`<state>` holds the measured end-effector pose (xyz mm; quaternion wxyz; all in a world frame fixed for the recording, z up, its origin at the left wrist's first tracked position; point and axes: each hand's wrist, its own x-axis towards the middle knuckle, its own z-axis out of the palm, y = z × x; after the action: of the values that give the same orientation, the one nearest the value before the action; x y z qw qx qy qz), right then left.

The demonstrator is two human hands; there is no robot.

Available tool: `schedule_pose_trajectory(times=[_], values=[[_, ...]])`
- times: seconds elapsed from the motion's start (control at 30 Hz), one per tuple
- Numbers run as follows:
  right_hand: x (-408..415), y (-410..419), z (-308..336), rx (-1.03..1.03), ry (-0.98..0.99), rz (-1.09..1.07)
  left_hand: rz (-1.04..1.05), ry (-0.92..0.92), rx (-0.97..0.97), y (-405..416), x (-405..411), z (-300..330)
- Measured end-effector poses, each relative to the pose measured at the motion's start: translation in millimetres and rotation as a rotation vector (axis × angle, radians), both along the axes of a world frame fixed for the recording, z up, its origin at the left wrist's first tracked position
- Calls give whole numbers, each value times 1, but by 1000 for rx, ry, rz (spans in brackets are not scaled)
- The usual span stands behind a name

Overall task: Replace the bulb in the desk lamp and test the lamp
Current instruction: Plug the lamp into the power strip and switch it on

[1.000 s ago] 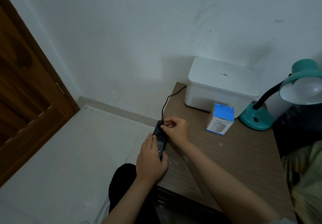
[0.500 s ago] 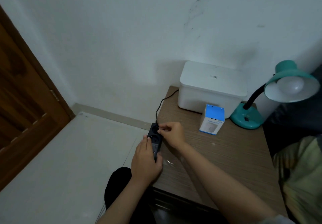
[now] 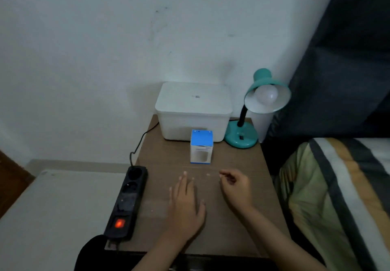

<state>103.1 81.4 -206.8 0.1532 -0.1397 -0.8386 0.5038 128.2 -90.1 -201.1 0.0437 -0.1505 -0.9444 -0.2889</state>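
A teal desk lamp (image 3: 241,136) stands at the back right of the wooden table (image 3: 232,165), its shade tilted toward me with an unlit white bulb (image 3: 266,94) in it. A blue-and-white bulb box (image 3: 201,146) stands upright in the table's middle. A black power strip (image 3: 126,201) lies along the left edge, its red switch (image 3: 119,223) glowing and a black cable plugged into its far socket. My left hand (image 3: 185,203) hovers flat over the table with fingers apart. My right hand (image 3: 236,188) is beside it, fingers loosely curled, holding nothing.
A white lidded plastic box (image 3: 193,110) sits against the wall behind the bulb box. A bed with a striped cover (image 3: 337,197) borders the table on the right under a dark curtain (image 3: 348,59). White floor (image 3: 52,218) lies to the left.
Both hands have left the power strip and moved right over the table's middle. The strip's red switch now glows. My view has swung right, off the door.
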Motion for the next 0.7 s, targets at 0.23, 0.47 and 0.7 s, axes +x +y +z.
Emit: schedule_pose_trajectory(times=[0.23,0.47,0.7], values=[[-33,85,0,153,115,-145,-227,-54,25,96,-58,-18],[-87,121,-11,186,172,-113,-250,-28,-22,151,-128,-23],[-112,121,-32,198,162,6,-182,6,-145,160,-145,-37]])
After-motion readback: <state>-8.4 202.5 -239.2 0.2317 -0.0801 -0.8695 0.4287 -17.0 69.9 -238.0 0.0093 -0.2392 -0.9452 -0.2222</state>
